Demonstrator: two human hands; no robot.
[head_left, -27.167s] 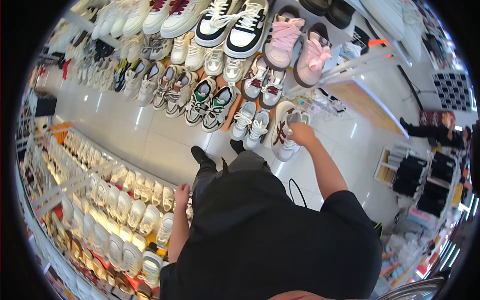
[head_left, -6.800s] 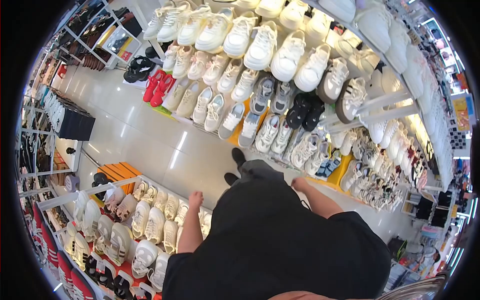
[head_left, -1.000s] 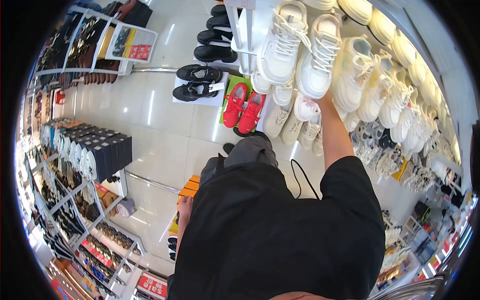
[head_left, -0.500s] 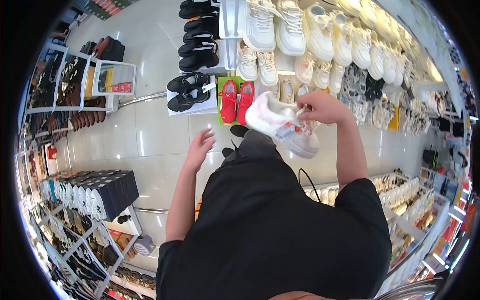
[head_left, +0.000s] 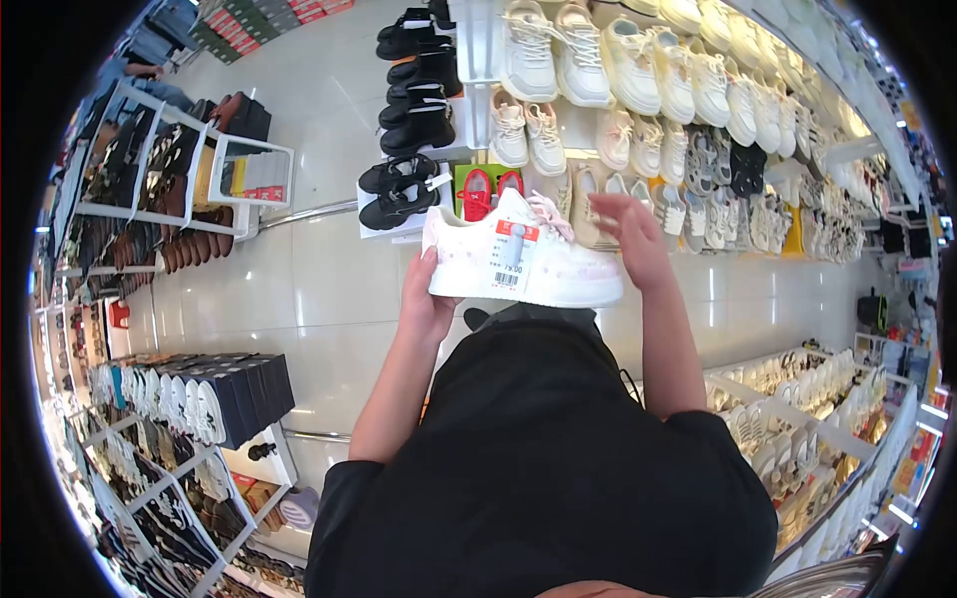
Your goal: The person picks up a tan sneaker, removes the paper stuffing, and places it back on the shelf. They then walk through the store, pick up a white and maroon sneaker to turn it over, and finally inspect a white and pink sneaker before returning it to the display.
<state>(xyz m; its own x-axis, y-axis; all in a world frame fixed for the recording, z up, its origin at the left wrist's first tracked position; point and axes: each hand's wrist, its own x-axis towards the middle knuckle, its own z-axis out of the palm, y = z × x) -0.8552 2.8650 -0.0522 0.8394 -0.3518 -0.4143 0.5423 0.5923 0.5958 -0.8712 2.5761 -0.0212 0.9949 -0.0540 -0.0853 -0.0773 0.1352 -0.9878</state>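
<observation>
A white sneaker [head_left: 573, 271] with pale pink patches and pink laces is held side-on in front of my body, toe to the right. My left hand [head_left: 427, 302] grips it by the heel end, thumb on the near side and the other fingers mostly hidden. A red and white price tag [head_left: 512, 257] with a barcode lies over the shoe's side. My right hand [head_left: 635, 237] is raised just beyond the toe, fingers apart and holding nothing. Behind the sneaker, red shoes [head_left: 478, 195] in a green box are partly covered by it.
White sneakers [head_left: 630, 70] fill the lit shelves ahead. Black shoes [head_left: 399, 189] sit on a white box at the left front. More shoe racks [head_left: 150, 234] stand to the left, with dark boxes [head_left: 254, 394] at lower left. Another display [head_left: 797, 419] is on the right.
The sneaker has turned to show its tagged side and moved left into my left hand, which has come in to grip it. My right hand has let go.
</observation>
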